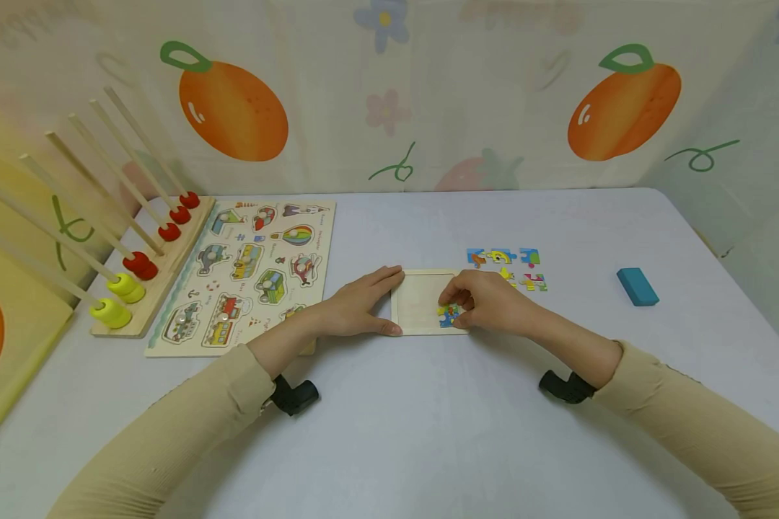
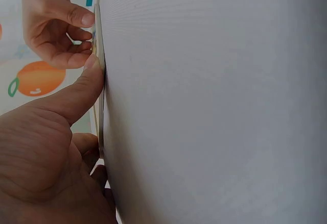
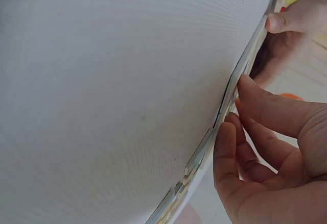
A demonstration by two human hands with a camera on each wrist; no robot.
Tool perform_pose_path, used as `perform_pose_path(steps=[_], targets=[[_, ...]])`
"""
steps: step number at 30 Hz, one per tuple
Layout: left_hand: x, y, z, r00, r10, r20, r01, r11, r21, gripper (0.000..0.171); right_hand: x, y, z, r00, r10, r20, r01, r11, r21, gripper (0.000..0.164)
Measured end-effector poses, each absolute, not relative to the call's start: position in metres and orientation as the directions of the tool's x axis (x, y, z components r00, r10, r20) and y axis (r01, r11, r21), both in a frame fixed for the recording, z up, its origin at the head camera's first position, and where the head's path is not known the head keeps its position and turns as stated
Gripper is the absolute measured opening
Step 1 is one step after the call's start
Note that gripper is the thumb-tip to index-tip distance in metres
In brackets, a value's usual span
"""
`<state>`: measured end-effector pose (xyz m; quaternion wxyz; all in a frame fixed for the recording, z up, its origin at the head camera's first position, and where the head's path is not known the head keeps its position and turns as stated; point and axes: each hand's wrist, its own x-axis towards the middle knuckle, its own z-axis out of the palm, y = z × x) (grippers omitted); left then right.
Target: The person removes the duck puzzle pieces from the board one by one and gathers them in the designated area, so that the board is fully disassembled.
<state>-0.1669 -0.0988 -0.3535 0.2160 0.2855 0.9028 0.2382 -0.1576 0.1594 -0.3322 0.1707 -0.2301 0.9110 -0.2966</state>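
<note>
A small wooden puzzle tray [image 1: 418,303] with a raised rim lies flat on the white table. My left hand [image 1: 360,303] rests along its left side, fingers extended at the far corner and thumb touching the near one. Colourful jigsaw pieces [image 1: 449,316] sit in the tray's near right corner. Over them my right hand [image 1: 490,301] bends down, pinching a piece there between thumb and fingers, which partly cover it. In the right wrist view, the right thumb and fingers [image 3: 230,152] meet at the tray's edge.
Loose jigsaw pieces [image 1: 502,256] lie beyond the right hand. A blue block [image 1: 637,287] is farther right. On the left are a wooden picture board [image 1: 240,274] and a peg stand [image 1: 162,267] with red and yellow beads. A fruit-printed cloth [image 1: 461,94] hangs behind.
</note>
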Motion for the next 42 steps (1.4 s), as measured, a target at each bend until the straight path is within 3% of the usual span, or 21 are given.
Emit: perform_pose_path(steps=[14, 32, 42], targets=[[-0.1672, -0.0986, -0.3533, -0.741, 0.623, -0.249, 0.418, 0.719, 0.555, 0.096, -0.1590, 0.1587, -0.3339, -0.819, -0.544, -0.183, -0.329, 0.706, -0.627, 0.029], [-0.1669, -0.0988, -0.3539, -0.744, 0.622, -0.246, 0.419, 0.720, 0.553, 0.095, -0.1570, 0.1578, -0.3320, -0.856, -0.507, -0.103, -0.343, 0.705, -0.620, 0.031], [-0.1666, -0.0991, -0.3532, -0.740, 0.630, -0.236, 0.427, 0.710, 0.559, 0.095, -0.1571, 0.1587, -0.3309, -0.845, -0.525, -0.105, -0.358, 0.700, -0.618, 0.020]])
